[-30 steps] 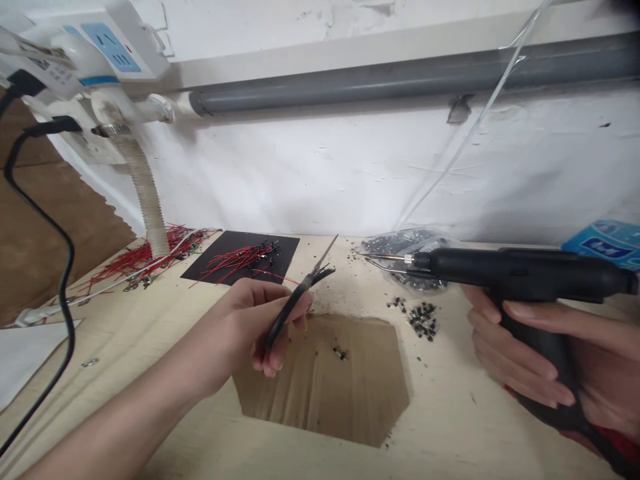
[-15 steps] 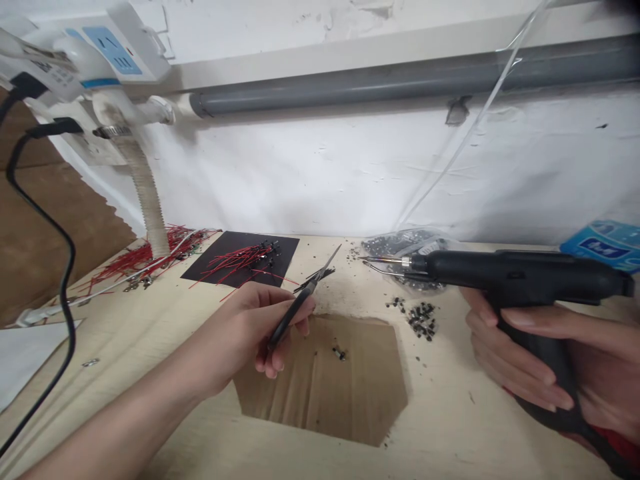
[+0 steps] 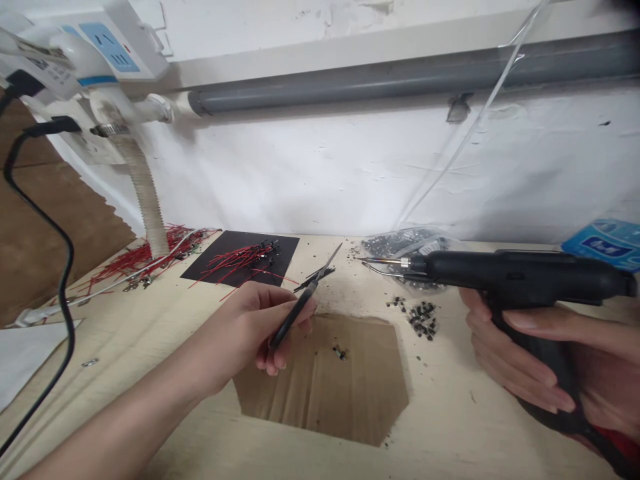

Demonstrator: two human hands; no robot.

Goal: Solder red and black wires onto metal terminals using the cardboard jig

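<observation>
My left hand [image 3: 273, 323] is closed round the black handle of a pair of tweezers [image 3: 296, 312], whose metal tip points up and to the right. Past that tip lies a small bunch of thin black pieces [image 3: 311, 279]. My right hand [image 3: 520, 347] grips a black pistol-shaped soldering iron [image 3: 510, 275]. Its metal tip and thin curved feed tube point left, in front of a clear bag of small parts [image 3: 410, 243]. Between the hands, a tiny black-and-metal component [image 3: 340, 352] rests on a piece of brown cardboard [image 3: 360, 400].
Red wires with black ends [image 3: 245, 259] lie on a black sheet [image 3: 230, 240]. More red wires [image 3: 135, 257] pile up beside a corrugated hose [image 3: 145, 193]. Loose black components [image 3: 423, 320] sit right of the cardboard. A blue packet [image 3: 605, 243] stands at the far right; a black cable [image 3: 67, 253] hangs left.
Almost nothing differs. Both hands hold the same tools in nearly the same places, and the view has shifted very slightly.
</observation>
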